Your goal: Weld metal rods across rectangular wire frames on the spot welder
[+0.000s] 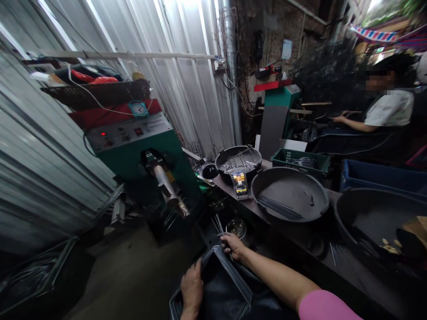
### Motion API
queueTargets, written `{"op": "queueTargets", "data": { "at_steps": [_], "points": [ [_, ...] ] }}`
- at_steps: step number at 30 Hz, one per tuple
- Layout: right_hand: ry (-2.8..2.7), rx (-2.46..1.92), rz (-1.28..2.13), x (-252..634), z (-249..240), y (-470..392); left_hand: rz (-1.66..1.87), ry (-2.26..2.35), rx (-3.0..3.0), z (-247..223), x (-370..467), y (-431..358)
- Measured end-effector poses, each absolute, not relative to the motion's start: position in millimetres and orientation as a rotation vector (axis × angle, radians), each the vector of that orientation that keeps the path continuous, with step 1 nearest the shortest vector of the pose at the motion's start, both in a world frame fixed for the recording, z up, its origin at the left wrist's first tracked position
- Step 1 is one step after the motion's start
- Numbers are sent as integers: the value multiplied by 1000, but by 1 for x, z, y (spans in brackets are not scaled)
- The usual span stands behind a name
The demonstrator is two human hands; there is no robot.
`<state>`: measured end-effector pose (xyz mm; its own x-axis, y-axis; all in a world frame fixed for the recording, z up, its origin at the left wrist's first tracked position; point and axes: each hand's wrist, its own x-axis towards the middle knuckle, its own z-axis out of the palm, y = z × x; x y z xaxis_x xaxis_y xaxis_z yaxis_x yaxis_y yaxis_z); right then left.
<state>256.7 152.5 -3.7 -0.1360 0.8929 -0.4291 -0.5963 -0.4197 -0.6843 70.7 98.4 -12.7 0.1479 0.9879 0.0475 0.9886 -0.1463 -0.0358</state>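
Observation:
A stack of bent metal wire frames [233,278], squarish in outline, rests over dark cloth at my lap. My left hand [192,284] is closed round the left side of this stack. Just beyond its top corner, my right hand [233,246] grips a few thin metal rods [218,224], which stick out up and to the left past the fingers. A small metal bowl [236,228] lies behind my right hand; its contents are too dark to make out. To the left stands a green machine [133,153] with a cylindrical metal head [167,189] pointing down towards me.
Along the bench are a round pan of metal pieces [230,153], a lit phone [240,183], a pan with dark rods [293,191] and another pan [353,209]. Green [280,156] and blue [376,173] crates stand behind. A co-worker [388,109] sits at far right.

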Motion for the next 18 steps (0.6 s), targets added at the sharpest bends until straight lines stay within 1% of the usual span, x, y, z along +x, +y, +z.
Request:
{"op": "queueTargets", "data": {
  "at_steps": [8, 14, 18],
  "points": [
    [-433, -995, 1769, 257, -7, 157, -21, -1997, -2309, -12, 74, 97],
    [-456, -1014, 1772, 257, -4, 154, -137, -1996, -2278, -14, 72, 93],
    [-467, -1018, 1771, 256, -6, 154, -108, -1976, -2288, -14, 73, 94]
  ]
}}
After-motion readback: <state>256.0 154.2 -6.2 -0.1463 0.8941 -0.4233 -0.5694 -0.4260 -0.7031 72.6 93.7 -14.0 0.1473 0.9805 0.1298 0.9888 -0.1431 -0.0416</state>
